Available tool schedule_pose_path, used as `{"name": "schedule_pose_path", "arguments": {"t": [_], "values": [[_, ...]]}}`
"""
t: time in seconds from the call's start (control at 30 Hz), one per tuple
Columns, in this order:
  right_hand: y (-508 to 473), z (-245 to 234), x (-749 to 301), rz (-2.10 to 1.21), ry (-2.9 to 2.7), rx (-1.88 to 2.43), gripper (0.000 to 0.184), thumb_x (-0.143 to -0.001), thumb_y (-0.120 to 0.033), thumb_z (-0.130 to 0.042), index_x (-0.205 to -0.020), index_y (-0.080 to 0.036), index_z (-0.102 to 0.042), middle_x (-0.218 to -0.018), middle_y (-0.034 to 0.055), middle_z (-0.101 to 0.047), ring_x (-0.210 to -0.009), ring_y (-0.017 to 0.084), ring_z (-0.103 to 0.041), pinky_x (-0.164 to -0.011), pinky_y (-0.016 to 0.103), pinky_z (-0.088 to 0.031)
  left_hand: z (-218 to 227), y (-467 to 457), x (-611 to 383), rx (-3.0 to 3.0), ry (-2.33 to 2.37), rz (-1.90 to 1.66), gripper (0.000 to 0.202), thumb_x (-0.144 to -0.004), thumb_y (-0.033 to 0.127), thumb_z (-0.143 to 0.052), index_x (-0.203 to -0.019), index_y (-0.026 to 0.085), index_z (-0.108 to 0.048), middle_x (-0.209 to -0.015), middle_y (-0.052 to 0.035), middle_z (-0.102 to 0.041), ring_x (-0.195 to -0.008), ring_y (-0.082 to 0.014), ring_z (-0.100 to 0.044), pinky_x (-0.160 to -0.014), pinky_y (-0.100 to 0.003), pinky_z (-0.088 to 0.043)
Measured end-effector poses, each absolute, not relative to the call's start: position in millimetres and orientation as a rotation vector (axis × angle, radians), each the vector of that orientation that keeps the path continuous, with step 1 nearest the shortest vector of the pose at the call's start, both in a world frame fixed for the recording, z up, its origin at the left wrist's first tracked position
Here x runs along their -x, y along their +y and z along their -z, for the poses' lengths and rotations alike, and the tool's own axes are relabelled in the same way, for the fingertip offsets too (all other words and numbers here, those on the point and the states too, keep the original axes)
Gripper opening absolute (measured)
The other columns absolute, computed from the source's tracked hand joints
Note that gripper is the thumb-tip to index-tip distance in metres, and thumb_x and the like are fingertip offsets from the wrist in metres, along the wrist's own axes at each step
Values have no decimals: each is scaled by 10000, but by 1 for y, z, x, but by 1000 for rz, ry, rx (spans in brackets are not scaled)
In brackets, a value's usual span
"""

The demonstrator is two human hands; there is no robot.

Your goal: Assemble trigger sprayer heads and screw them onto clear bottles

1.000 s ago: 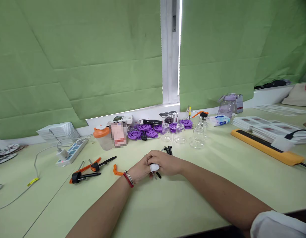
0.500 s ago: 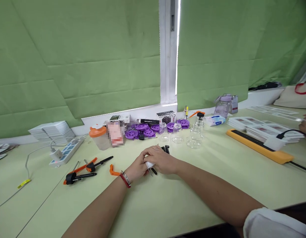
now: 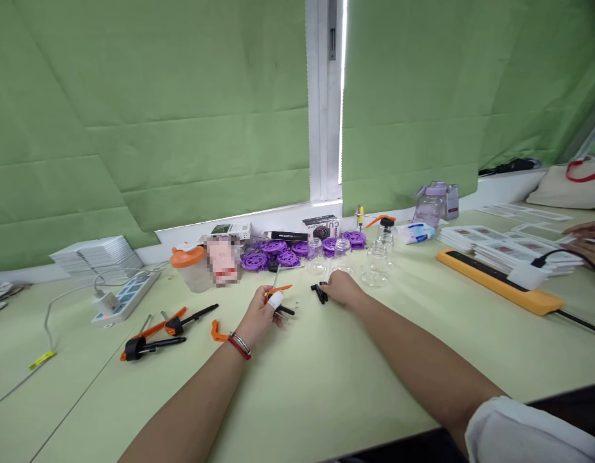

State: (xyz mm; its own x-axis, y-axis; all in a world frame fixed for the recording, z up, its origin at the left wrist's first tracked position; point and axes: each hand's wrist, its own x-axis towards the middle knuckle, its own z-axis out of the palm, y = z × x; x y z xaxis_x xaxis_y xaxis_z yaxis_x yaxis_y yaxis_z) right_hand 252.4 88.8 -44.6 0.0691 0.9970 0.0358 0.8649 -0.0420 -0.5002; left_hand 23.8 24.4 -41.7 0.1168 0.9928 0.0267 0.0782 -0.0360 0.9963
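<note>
My left hand (image 3: 263, 310) is closed round a small clamp part (image 3: 280, 297) with a metal bar, an orange piece and a black tip; its thumb wears a white wrap. My right hand (image 3: 342, 287) has reached forward, fingers curled over a small pile of black pieces (image 3: 319, 292) on the table. Whether it grips one is hidden. Clear glass jars (image 3: 373, 265) stand just beyond the right hand.
Orange and black clamps (image 3: 157, 334) lie at the left, next to a loose orange piece (image 3: 216, 332). Purple discs (image 3: 273, 253), an orange-lidded cup (image 3: 187, 267), a power strip (image 3: 120, 296), an orange bar (image 3: 500, 281) and stacked cards (image 3: 514, 247) surround them. Another person's hand (image 3: 586, 241) is at far right.
My hands were together over one part; they have separated. The left lifted the clamp part leftward, and the right reached forward to the black pieces.
</note>
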Motion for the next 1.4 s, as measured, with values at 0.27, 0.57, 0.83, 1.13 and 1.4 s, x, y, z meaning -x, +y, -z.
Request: {"name": "schedule_pose_path", "arguments": {"t": [0.27,0.57,0.83,1.13,1.4], "values": [[91,48,-258,-508,-1823,1943,55,-647,-147,-619,-672,-143,-570,-753,97,-601,-658,196,-561,-520,258,-320,37,26,-24,-1208,1195,-1198,292,-802,399,-556,-960,192,-423,-679,22,-535,-499,-108,-569,-454,-233,-459],[66,35,-229,-974,-1904,1107,186,-755,-314,-551,-861,-165,-585,-716,-2,-566,-584,103,-469,-540,225,-359,31,29,-22,-990,1125,-1396,197,-828,345,-522,-899,181,-440,-711,20,-499,-543,-103,-567,-467,-257,-504],[53,40,-214,-1030,-2057,938,137,-777,-275,-543,-859,-175,-590,-791,11,-581,-669,122,-481,-639,259,-382,30,25,-25,-1011,1014,-1430,234,-807,373,-545,-903,186,-441,-725,17,-518,-561,-110,-577,-455,-243,-495],[56,44,-214,-1240,-1949,906,178,-812,-258,-484,-908,-164,-600,-772,22,-619,-590,100,-453,-571,238,-365,29,25,-25,-1030,1029,-1436,250,-791,386,-549,-900,190,-436,-717,24,-515,-546,-106,-569,-449,-239,-486],[49,43,-206,-1641,-1698,909,262,-804,-396,-524,-922,-163,-543,-567,-40,-527,-389,38,-288,-417,194,-213,30,24,-26,-1160,1005,-1385,300,-783,422,-556,-925,196,-419,-715,34,-505,-524,-96,-537,-420,-216,-445]]}}
